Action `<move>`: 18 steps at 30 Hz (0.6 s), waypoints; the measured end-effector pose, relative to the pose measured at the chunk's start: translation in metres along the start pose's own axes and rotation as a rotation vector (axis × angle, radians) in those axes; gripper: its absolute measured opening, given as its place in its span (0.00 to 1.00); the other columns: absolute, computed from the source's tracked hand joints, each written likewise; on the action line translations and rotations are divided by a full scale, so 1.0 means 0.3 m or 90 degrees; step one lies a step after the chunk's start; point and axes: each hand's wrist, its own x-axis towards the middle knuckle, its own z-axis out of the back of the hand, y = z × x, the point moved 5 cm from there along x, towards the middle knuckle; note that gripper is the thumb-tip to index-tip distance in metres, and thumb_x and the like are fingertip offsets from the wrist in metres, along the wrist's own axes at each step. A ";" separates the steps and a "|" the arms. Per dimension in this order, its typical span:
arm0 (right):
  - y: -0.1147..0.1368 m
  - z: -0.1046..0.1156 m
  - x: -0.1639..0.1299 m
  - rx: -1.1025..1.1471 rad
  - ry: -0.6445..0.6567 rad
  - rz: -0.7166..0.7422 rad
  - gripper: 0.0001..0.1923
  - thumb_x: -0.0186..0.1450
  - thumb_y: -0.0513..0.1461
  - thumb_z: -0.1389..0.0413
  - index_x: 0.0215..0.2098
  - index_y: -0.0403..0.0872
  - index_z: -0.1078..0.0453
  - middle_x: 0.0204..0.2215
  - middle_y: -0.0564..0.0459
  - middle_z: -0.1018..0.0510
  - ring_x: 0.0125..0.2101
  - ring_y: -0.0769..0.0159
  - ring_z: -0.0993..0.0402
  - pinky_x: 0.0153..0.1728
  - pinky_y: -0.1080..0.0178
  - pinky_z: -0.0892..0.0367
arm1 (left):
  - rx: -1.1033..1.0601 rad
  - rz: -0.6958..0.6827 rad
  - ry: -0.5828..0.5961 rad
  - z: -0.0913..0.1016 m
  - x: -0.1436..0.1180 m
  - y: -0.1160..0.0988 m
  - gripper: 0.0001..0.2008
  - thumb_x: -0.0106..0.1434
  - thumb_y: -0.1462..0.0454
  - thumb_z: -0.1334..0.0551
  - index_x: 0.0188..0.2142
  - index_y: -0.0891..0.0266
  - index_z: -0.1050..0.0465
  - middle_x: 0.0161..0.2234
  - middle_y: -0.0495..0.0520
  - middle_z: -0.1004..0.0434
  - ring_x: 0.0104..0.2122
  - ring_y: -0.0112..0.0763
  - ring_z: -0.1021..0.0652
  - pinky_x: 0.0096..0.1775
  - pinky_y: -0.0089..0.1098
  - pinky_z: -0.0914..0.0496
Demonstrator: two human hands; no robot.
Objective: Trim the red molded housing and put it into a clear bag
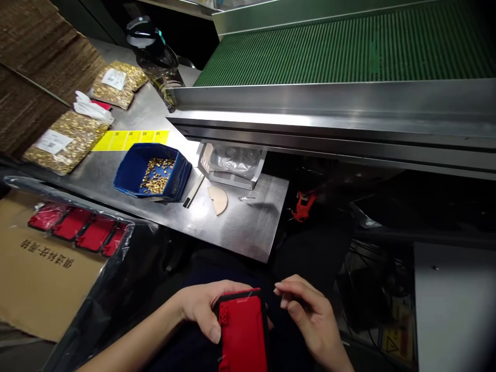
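My left hand (201, 307) grips a red phone case with a black rim (242, 330), held low over my lap with its inner side up. My right hand (306, 315) hovers just right of the case's top corner, thumb and forefinger pinched together; whether a small part sits between them cannot be told. On the steel worktable (248, 227) ahead stands a blue bin (134, 170) holding several small brass parts (157, 175).
Bags of brass parts (64, 139) lie at the left with a yellow label strip (132, 139). A carton lined with black plastic (116, 268) holds several red cases (77, 232). A green conveyor (349, 46) runs behind. Tweezers (247, 200) and a small clear-bagged box (232, 165) rest on the table.
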 end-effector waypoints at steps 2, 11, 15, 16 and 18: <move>0.025 -0.034 0.020 0.013 0.041 -0.015 0.18 0.74 0.48 0.45 0.59 0.56 0.27 0.43 0.48 0.23 0.38 0.63 0.25 0.43 0.60 0.27 | 0.010 0.005 -0.010 0.003 -0.003 -0.004 0.48 0.45 0.52 0.21 0.62 0.66 0.31 0.60 0.70 0.26 0.55 0.54 0.22 0.55 0.43 0.28; 0.068 -0.053 0.003 -0.161 0.080 0.119 0.20 0.74 0.53 0.47 0.60 0.61 0.26 0.48 0.46 0.24 0.46 0.55 0.24 0.45 0.57 0.26 | -0.018 -0.025 -0.036 0.003 -0.017 -0.003 0.47 0.44 0.51 0.21 0.61 0.64 0.29 0.56 0.65 0.22 0.55 0.52 0.21 0.54 0.39 0.27; 0.039 0.008 -0.027 -0.153 -0.027 0.115 0.11 0.74 0.47 0.46 0.44 0.56 0.21 0.43 0.47 0.24 0.44 0.56 0.24 0.44 0.57 0.27 | -0.032 -0.049 -0.026 0.008 -0.008 -0.003 0.47 0.46 0.51 0.21 0.62 0.69 0.31 0.59 0.73 0.25 0.57 0.56 0.23 0.55 0.43 0.28; 0.038 0.012 -0.025 -0.153 -0.034 0.100 0.10 0.74 0.45 0.46 0.47 0.56 0.23 0.45 0.47 0.24 0.47 0.56 0.24 0.47 0.57 0.27 | -0.030 -0.045 -0.024 0.008 -0.006 -0.003 0.48 0.46 0.51 0.21 0.62 0.69 0.31 0.60 0.73 0.26 0.57 0.56 0.23 0.56 0.43 0.28; 0.051 -0.002 -0.007 -0.156 -0.020 0.068 0.12 0.75 0.41 0.47 0.53 0.58 0.25 0.50 0.48 0.23 0.52 0.56 0.26 0.53 0.56 0.29 | -0.020 -0.033 -0.021 0.009 -0.004 -0.002 0.48 0.46 0.50 0.21 0.62 0.69 0.31 0.60 0.73 0.26 0.57 0.56 0.23 0.56 0.44 0.29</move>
